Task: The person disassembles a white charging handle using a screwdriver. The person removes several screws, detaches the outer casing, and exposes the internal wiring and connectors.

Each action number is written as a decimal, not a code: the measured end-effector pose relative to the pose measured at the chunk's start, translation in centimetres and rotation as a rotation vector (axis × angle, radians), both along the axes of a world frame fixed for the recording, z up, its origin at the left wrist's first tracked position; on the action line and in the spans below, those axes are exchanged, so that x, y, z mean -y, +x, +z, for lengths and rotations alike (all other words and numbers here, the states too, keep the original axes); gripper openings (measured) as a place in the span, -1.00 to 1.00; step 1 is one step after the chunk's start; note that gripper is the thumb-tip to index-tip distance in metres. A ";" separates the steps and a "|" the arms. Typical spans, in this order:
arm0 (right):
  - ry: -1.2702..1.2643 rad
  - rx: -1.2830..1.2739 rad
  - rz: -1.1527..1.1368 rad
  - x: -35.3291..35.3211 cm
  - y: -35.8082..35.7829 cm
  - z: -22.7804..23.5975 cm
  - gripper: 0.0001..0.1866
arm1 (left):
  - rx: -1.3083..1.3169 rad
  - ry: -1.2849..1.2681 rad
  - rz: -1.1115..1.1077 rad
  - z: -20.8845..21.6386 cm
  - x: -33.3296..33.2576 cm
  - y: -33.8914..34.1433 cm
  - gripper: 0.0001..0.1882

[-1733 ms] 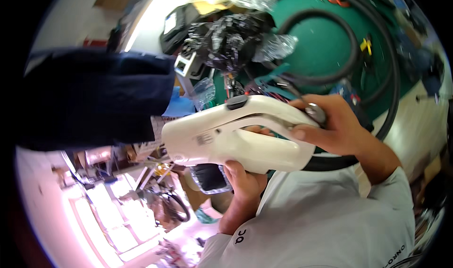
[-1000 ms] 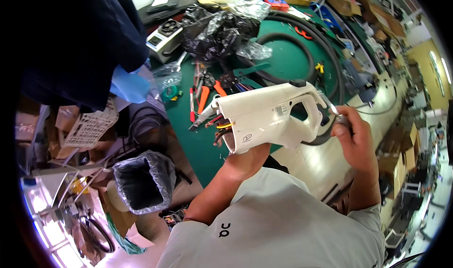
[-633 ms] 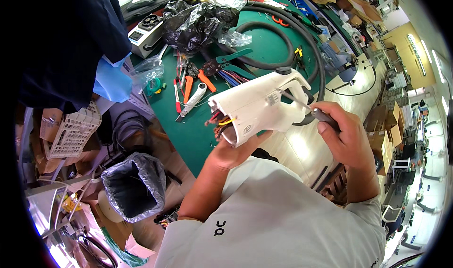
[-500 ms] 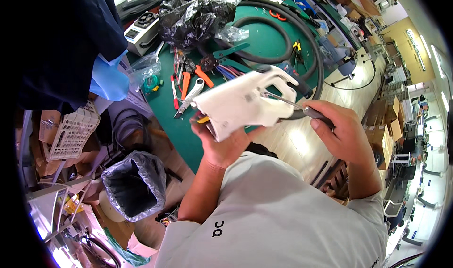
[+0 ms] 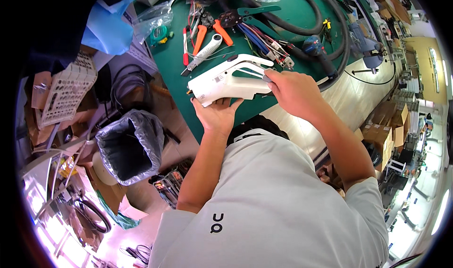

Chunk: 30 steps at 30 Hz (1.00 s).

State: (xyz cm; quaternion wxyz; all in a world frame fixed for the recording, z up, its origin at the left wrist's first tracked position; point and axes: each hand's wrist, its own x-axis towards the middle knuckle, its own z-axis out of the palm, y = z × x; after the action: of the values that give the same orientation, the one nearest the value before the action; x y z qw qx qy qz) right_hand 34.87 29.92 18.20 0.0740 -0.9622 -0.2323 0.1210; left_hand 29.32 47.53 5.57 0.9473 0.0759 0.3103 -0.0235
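Observation:
My left hand [image 5: 218,118] is under a white plastic charging gun housing [image 5: 218,86], palm up, with its fingers wrapped round the underside. The housing is tilted over the near edge of the green work mat [image 5: 177,89], its looped handle toward the right. My right hand [image 5: 296,92] is closed round a screwdriver [image 5: 267,79], most of which the fingers cover. Its thin shaft runs into the handle loop; the tip cannot be made out. Just beyond the housing lie a grey utility knife [image 5: 204,54] and orange-handled pliers [image 5: 200,40].
A green-handled crimping tool [image 5: 258,19], a bundle of wires [image 5: 264,42], a blue drill [image 5: 317,50] and a thick black cable [image 5: 348,34] lie farther back. A green tape measure [image 5: 159,35] is at the left. A lined bin [image 5: 153,138] stands below the table.
The housing has turned and moved slightly away from me, toward the mat. My right hand has come in leftward over the handle end with the screwdriver. The view has shifted too.

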 end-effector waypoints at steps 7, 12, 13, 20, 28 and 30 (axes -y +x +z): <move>-0.207 -0.028 0.110 -1.7 2.4 0.3 -0.72 | -0.218 0.155 0.005 -1.4 -0.5 -1.2 -0.30; -0.310 -0.014 0.212 -2.6 3.3 1.4 -0.81 | -0.482 1.209 0.086 -3.5 -2.3 -2.9 -0.44; -0.333 -0.016 0.235 -2.9 3.3 1.9 -0.81 | -0.499 1.618 0.110 -3.0 -2.7 -2.8 -0.39; -0.504 0.019 0.532 -6.6 5.0 4.1 -0.86 | 0.216 2.281 -0.752 0.5 -6.6 3.4 -0.04; -0.629 -0.163 0.468 -10.6 7.3 5.0 -0.93 | 0.215 2.209 -0.694 -0.6 -6.6 4.0 -0.14; -0.568 -0.150 0.428 -9.2 7.7 3.7 -0.94 | 0.230 2.217 -0.556 -1.3 -6.4 4.1 -0.22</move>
State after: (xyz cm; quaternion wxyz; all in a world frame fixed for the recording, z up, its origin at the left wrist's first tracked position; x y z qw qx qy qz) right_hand 42.55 39.10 21.88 -0.2063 -0.8626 -0.3793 0.2637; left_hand 33.37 53.90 4.24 0.3446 0.9357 0.0445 0.0612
